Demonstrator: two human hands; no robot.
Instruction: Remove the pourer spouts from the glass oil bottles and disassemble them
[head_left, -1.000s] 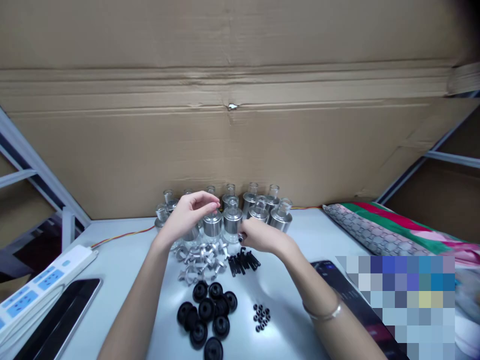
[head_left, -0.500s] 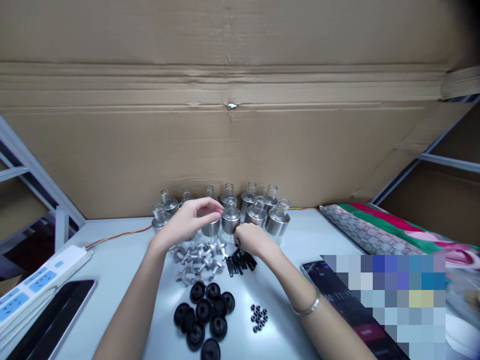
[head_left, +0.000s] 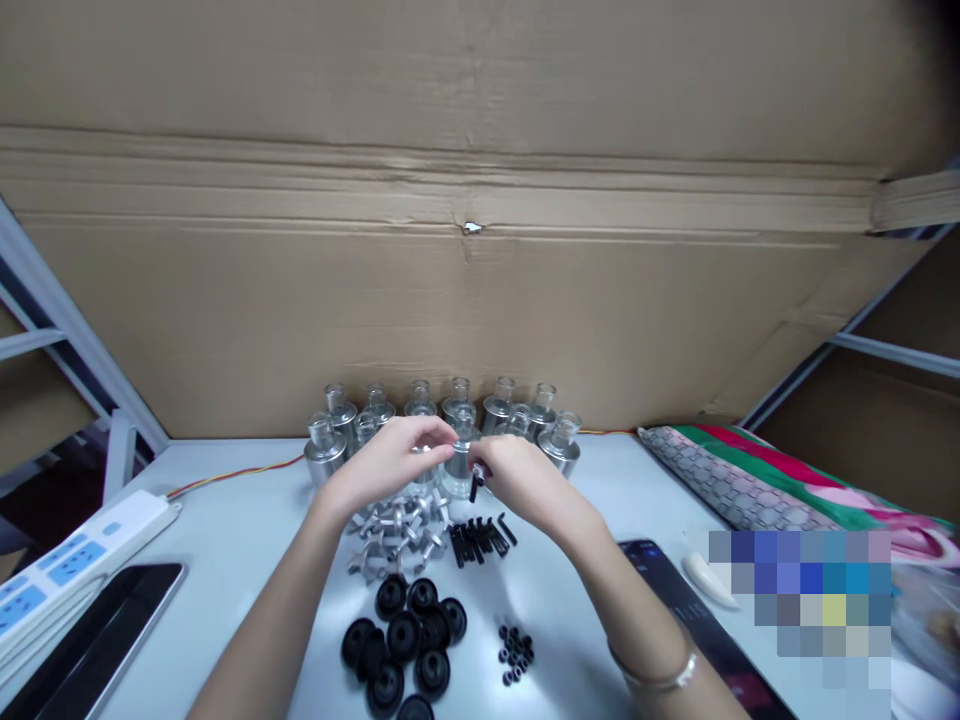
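My right hand (head_left: 521, 475) pinches a small black bar-like part (head_left: 476, 486) below its fingertips, with a pale bit at its upper end. Beneath it lies a pile of similar black parts (head_left: 478, 540), one set a little apart. My left hand (head_left: 397, 455) is curved with thumb and fingers apart, nothing visible between them, just left of my right hand. Below it sit heaped silver metal pieces (head_left: 397, 530). Glass bottles with metal collars (head_left: 559, 442) stand in rows behind both hands, partly hidden by them.
Closer to me are black round caps (head_left: 403, 637) and a cluster of tiny black rings (head_left: 516, 655). A power strip (head_left: 82, 560) and a dark phone (head_left: 112, 640) lie left. Another phone (head_left: 690, 620) and patterned cloth (head_left: 750, 470) lie right. A cardboard wall (head_left: 480, 320) closes the back.
My right hand has risen from the pile of black parts with one between its fingers. My left hand has stayed nearly in place. The view has shifted slightly.
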